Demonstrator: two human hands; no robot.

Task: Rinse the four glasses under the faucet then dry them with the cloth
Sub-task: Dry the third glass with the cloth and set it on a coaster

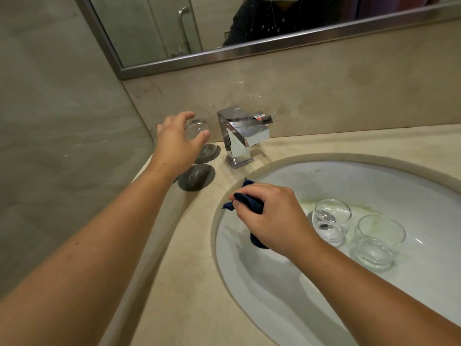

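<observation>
At the upper left of the frame, the left hand [174,138] curves its spread fingers [187,115] and thumb round a glass [195,128] just left of the faucet [239,136]. I cannot tell whether they grip it. Two dark coasters [197,177] lie on the worktop [187,270] below. At centre, the right hand [272,216] has its fingers clamped on the dark blue cloth [249,202] over the sink [274,295]. A second glass [329,221] and a third glass [376,240] sit in the sink at right.

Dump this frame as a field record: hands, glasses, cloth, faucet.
left hand: fingers arched around clear round glass on beige counter; grip unclear
right hand: grips dark blue cloth over white oval sink
glasses in sink: two clear, side by side, mouths up
chrome square faucet: no water visible
coasters: two dark round discs on counter
</observation>
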